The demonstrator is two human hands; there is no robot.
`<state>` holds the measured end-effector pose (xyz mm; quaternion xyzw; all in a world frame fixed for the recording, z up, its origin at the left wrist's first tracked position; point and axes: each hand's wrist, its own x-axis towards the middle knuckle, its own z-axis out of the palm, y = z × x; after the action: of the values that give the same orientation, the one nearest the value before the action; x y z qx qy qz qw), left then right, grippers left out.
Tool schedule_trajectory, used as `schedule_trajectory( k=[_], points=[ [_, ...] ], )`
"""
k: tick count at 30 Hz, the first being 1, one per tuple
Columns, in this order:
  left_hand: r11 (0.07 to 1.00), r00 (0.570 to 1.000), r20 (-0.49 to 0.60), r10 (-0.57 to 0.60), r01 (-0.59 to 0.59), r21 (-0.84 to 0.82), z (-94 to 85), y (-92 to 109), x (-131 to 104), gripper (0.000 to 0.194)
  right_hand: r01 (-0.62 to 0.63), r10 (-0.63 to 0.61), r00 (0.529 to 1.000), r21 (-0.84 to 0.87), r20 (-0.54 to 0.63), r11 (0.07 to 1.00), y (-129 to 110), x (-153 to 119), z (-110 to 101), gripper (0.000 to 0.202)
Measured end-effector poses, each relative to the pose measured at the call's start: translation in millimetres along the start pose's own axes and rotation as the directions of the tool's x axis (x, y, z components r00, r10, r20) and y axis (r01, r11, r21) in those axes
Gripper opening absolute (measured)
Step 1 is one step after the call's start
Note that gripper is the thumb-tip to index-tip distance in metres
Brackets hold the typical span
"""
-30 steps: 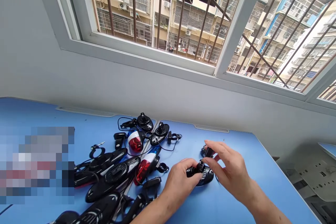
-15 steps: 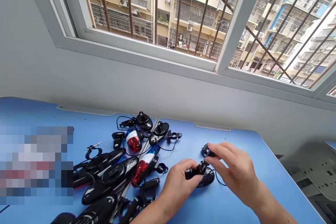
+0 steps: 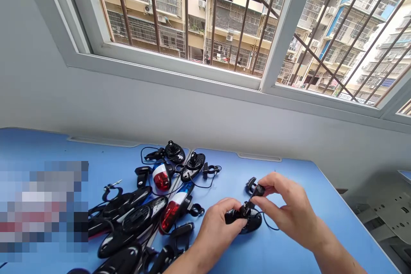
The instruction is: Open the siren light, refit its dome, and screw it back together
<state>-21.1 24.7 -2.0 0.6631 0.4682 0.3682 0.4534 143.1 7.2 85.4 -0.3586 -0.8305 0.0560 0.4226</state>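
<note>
A black oval bicycle horn (image 3: 254,222) lies on the blue table with its mounting post (image 3: 245,209) upward. My left hand (image 3: 220,224) is closed on it, thumb and fingers pinching around the base of the post. Between the thumb and fingers of my right hand (image 3: 285,207) is a short black handle-like piece (image 3: 258,191), tilted, its lower end meeting the post; its exact kind is unclear. A thin black cable (image 3: 270,225) curves out from the horn on the right. Just behind the held piece stands a small black clamp (image 3: 249,185).
Left of my hands lie several black horns (image 3: 138,218), along with red, white and blue bicycle lights (image 3: 173,212), clamps and cables. A seam (image 3: 180,171) divides the tabletops. Behind stands a white wall (image 3: 160,111) under a barred window. A pixelated patch hides the far left.
The black piece in my right hand has tilted and now shows more, its upper end farther right of the clamp. My left hand keeps its hold on the horn. The view has shifted slightly.
</note>
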Motion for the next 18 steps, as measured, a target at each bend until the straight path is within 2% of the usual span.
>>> schedule_trajectory(
  k=[2,4,9,11,14,18],
  points=[
    [1.0,1.0,-0.006,-0.011,0.011,0.001,-0.6,2.6,-0.8,0.006,0.067,-0.07,0.996,-0.053,-0.05,0.996,-2.2,-0.4,5.3,0.018],
    [1.0,1.0,-0.01,-0.023,0.023,0.004,-1.6,6.7,-1.8,0.006,0.123,-0.126,0.991,-0.063,-0.039,0.99,-3.6,-0.6,6.1,0.03],
    [0.999,0.999,0.015,-0.036,0.036,-0.007,-4.3,15.9,-3.5,0.012,0.074,-0.085,0.981,0.068,0.173,0.995,-2.1,-1.7,-8.4,0.04],
    [0.999,0.999,0.021,-0.044,0.044,-0.016,-4.8,16.5,-3.4,0.013,0.031,-0.059,0.975,0.132,0.213,0.991,0.1,-2.3,-14.0,0.038],
    [0.999,0.999,0.02,-0.041,0.041,-0.015,-4.4,13.4,-2.9,0.014,-0.047,0.013,0.977,0.157,0.212,0.986,2.2,-2.8,-15.4,0.028],
    [1.0,0.999,0.012,-0.029,0.029,0.005,-2.9,8.0,-2.5,0.01,-0.02,0.014,0.993,0.057,0.116,0.998,-0.4,-3.3,-3.5,0.013]
  ],
)
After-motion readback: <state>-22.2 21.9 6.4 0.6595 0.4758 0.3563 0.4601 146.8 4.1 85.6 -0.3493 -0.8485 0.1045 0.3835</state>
